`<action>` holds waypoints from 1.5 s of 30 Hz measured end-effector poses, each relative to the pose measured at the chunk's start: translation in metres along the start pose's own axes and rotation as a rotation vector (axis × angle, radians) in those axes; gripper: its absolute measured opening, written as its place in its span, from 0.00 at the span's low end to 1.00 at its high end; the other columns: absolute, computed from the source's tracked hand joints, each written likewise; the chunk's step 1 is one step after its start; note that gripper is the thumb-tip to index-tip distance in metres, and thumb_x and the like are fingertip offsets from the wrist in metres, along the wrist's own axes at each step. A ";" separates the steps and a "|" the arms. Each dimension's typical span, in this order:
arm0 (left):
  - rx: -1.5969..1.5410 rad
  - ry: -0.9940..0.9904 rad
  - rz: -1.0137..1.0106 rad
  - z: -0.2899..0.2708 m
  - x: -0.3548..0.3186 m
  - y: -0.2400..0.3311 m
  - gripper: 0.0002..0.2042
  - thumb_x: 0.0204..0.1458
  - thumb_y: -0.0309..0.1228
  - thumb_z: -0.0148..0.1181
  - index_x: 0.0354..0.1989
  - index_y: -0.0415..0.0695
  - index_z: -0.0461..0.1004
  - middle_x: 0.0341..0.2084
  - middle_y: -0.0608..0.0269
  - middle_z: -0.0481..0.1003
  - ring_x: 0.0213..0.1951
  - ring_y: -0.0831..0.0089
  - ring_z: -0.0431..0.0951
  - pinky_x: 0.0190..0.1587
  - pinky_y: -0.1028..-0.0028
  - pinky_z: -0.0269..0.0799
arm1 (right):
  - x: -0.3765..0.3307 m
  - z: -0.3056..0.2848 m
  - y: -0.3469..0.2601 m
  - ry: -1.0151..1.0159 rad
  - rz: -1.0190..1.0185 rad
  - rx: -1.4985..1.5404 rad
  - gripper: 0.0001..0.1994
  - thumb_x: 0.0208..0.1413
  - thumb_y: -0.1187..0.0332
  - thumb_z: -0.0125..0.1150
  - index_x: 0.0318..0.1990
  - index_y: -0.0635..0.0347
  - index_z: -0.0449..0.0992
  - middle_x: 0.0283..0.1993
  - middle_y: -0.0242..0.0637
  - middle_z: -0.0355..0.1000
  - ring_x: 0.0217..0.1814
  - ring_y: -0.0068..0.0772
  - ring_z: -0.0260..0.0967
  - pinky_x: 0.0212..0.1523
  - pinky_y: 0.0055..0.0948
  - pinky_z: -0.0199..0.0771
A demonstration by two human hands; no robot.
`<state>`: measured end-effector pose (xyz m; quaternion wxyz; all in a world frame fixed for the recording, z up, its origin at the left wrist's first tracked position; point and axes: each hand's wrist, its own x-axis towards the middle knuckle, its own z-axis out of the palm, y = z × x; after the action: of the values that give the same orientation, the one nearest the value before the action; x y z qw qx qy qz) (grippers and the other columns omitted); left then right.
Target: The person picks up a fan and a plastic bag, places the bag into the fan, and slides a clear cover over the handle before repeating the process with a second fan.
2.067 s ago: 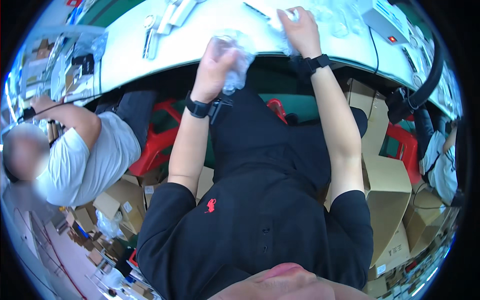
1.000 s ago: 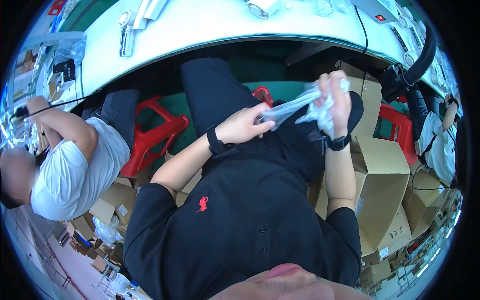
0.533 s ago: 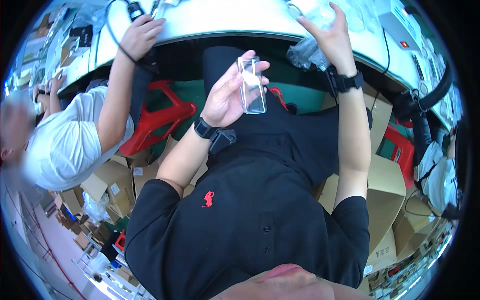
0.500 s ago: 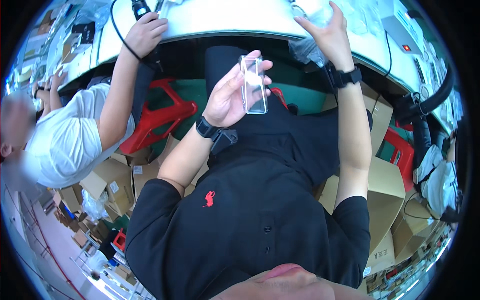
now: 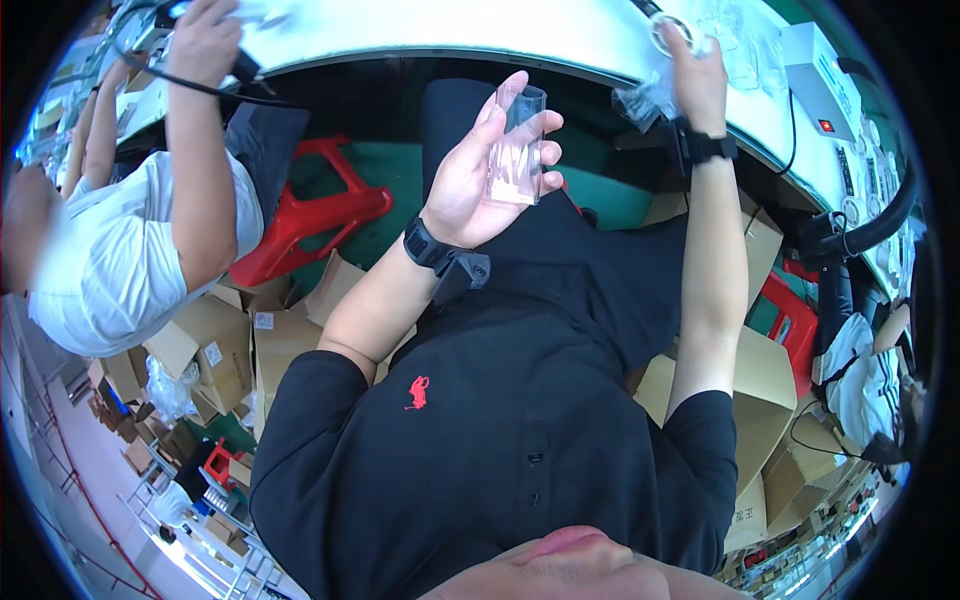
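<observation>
My left hand (image 5: 480,170) holds a clear, flat rectangular plastic piece (image 5: 518,145) upright above my lap, fingers wrapped round its edges. A black band sits on that wrist. My right hand (image 5: 695,75) is raised to the edge of the white worktable (image 5: 420,30) and grips a crumpled clear plastic bag (image 5: 640,98). A small white ring (image 5: 665,22) lies on the table just beside its fingers. A black watch is on the right wrist.
A co-worker in a white shirt (image 5: 120,260) sits to my left, an arm reaching onto the table over a black cable (image 5: 200,85). A red stool (image 5: 310,215) and cardboard boxes (image 5: 760,400) crowd the floor. A white device (image 5: 815,85) stands on the table at right.
My right hand went from my lap up to the table edge with the plastic bag. My left hand rose, now holding the clear piece alone. The co-worker's arm reached onto the table.
</observation>
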<state>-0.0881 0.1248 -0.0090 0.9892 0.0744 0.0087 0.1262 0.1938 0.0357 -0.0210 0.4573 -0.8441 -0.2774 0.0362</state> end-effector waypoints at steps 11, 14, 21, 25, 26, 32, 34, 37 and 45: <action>0.113 0.118 0.281 0.007 0.018 0.003 0.27 0.60 0.27 0.56 0.66 0.54 0.52 0.47 0.58 0.71 0.53 0.63 0.72 0.62 0.54 0.66 | -0.170 -0.069 0.011 -0.203 0.110 0.806 0.45 0.42 0.34 0.64 0.57 0.64 0.64 0.41 0.42 0.75 0.25 0.15 0.65 0.25 0.14 0.60; 0.157 0.087 0.260 0.017 0.026 -0.002 0.26 0.60 0.28 0.56 0.65 0.53 0.53 0.47 0.58 0.71 0.52 0.63 0.73 0.62 0.54 0.66 | -0.195 -0.067 0.005 -0.176 0.208 0.795 0.44 0.40 0.33 0.66 0.54 0.64 0.65 0.39 0.41 0.75 0.24 0.14 0.64 0.24 0.13 0.61; 0.425 0.049 0.262 0.028 0.035 -0.022 0.26 0.60 0.29 0.57 0.64 0.51 0.53 0.46 0.58 0.71 0.49 0.63 0.75 0.56 0.59 0.71 | -0.212 -0.082 0.004 -0.338 0.432 1.020 0.42 0.38 0.34 0.68 0.48 0.63 0.66 0.41 0.45 0.73 0.31 0.20 0.67 0.27 0.19 0.67; 0.462 0.054 0.080 0.009 0.060 -0.054 0.26 0.58 0.28 0.61 0.62 0.48 0.57 0.45 0.59 0.71 0.47 0.66 0.75 0.53 0.65 0.72 | -0.248 -0.101 0.013 -0.233 0.443 1.148 0.42 0.37 0.35 0.69 0.47 0.62 0.65 0.39 0.43 0.70 0.35 0.25 0.67 0.29 0.22 0.69; 0.574 0.121 -0.042 0.006 0.070 -0.075 0.25 0.56 0.29 0.63 0.60 0.46 0.61 0.44 0.59 0.72 0.47 0.69 0.74 0.53 0.67 0.71 | -0.258 -0.108 0.015 -0.206 0.436 1.194 0.42 0.36 0.35 0.70 0.47 0.63 0.64 0.39 0.43 0.69 0.36 0.26 0.67 0.30 0.23 0.70; 1.120 -0.338 -0.326 -0.019 0.124 -0.228 0.26 0.48 0.21 0.65 0.56 0.42 0.64 0.42 0.59 0.72 0.46 0.72 0.74 0.53 0.72 0.71 | -0.304 -0.132 -0.001 -0.198 0.386 1.484 0.41 0.34 0.37 0.73 0.45 0.61 0.62 0.36 0.38 0.66 0.36 0.26 0.66 0.33 0.24 0.70; 1.121 -0.270 -0.482 -0.016 0.134 -0.255 0.26 0.48 0.21 0.65 0.56 0.42 0.64 0.43 0.59 0.72 0.46 0.71 0.74 0.53 0.72 0.71 | -0.315 -0.141 -0.004 -0.125 0.421 1.500 0.39 0.33 0.39 0.75 0.41 0.60 0.62 0.36 0.35 0.65 0.39 0.24 0.65 0.38 0.23 0.69; 1.158 -0.337 -0.527 -0.016 0.138 -0.279 0.25 0.45 0.21 0.65 0.54 0.41 0.66 0.40 0.61 0.71 0.43 0.72 0.73 0.50 0.73 0.71 | -0.333 -0.152 0.003 -0.013 0.450 1.485 0.41 0.33 0.37 0.74 0.43 0.61 0.62 0.37 0.35 0.66 0.36 0.23 0.65 0.33 0.21 0.67; 1.156 -0.367 -0.650 -0.020 0.134 -0.293 0.25 0.49 0.23 0.66 0.56 0.41 0.64 0.43 0.58 0.72 0.46 0.70 0.74 0.52 0.73 0.71 | -0.353 -0.161 0.021 0.056 0.414 1.433 0.44 0.35 0.32 0.70 0.46 0.64 0.62 0.36 0.37 0.69 0.24 0.18 0.62 0.23 0.16 0.61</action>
<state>0.1134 -0.1196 -0.0720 0.7638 0.6039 -0.0713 -0.2163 -0.0436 -0.2718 -0.0123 0.8863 -0.3746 -0.0095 0.2721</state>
